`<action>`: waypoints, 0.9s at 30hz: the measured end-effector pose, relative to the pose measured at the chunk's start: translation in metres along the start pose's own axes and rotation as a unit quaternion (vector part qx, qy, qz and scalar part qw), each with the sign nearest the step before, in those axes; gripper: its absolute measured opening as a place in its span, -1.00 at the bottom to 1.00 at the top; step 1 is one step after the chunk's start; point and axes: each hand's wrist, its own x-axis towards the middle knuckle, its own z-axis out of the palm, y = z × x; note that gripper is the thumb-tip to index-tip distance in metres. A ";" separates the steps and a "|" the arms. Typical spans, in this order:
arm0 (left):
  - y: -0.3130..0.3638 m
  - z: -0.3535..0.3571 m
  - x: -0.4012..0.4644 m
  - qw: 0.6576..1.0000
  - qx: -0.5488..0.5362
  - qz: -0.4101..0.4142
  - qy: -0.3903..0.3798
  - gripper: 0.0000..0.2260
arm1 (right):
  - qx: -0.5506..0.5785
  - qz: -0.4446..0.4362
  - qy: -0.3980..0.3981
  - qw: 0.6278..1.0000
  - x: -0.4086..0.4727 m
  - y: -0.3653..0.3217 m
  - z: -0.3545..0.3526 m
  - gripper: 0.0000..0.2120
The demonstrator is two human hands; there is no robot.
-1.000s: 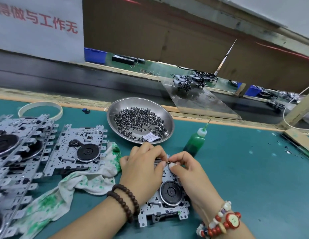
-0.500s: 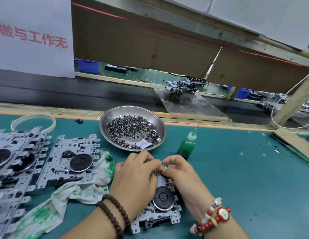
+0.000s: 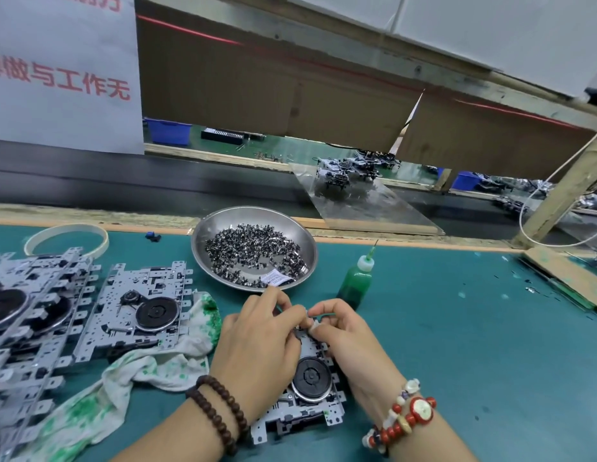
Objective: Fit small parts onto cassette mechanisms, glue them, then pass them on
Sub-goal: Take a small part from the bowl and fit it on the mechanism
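A white sign point(image 3: 62, 71) standing at the bench's far left edge carries red Chinese characters; the readable line says "做与工作无", cut off at both ends. A small paper slip point(image 3: 274, 280) in the metal bowl point(image 3: 204, 235) bears print too small to read.

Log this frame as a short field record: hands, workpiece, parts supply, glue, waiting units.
left hand: fingers curled on the far edge of the mechanism
right hand: pinching at the same edge; the part itself is hidden
mechanism: flat on the green mat, between both hands
parts bowl: steel, holds small dark parts, behind the hands
glue bottle: green, upright, right of the bowl
waiting mechanisms: at left, one on a stained rag
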 end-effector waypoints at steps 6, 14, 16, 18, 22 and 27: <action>0.000 0.003 -0.001 0.998 -0.045 0.008 0.033 -0.76 | -0.002 0.009 0.009 1.000 0.002 0.000 0.002 -0.80; 0.001 0.002 0.000 0.998 -0.057 0.012 0.038 -0.79 | 0.011 0.015 0.023 1.000 0.003 -0.001 0.005 -0.83; 0.001 0.000 0.000 0.998 -0.048 0.019 0.031 -0.81 | 0.012 0.019 0.026 0.999 0.002 -0.003 0.005 -0.84; 0.001 -0.002 0.000 0.999 -0.041 0.028 0.021 -0.84 | 0.013 0.027 0.023 0.999 0.000 -0.004 0.005 -0.84; 0.003 -0.004 0.000 0.999 -0.027 0.028 0.010 -0.85 | 0.012 0.033 0.002 0.999 -0.003 -0.008 0.003 -0.86; 0.001 -0.001 0.000 0.998 -0.052 0.013 0.016 -0.82 | -0.010 -0.001 -0.028 1.000 -0.005 -0.005 -0.004 -0.90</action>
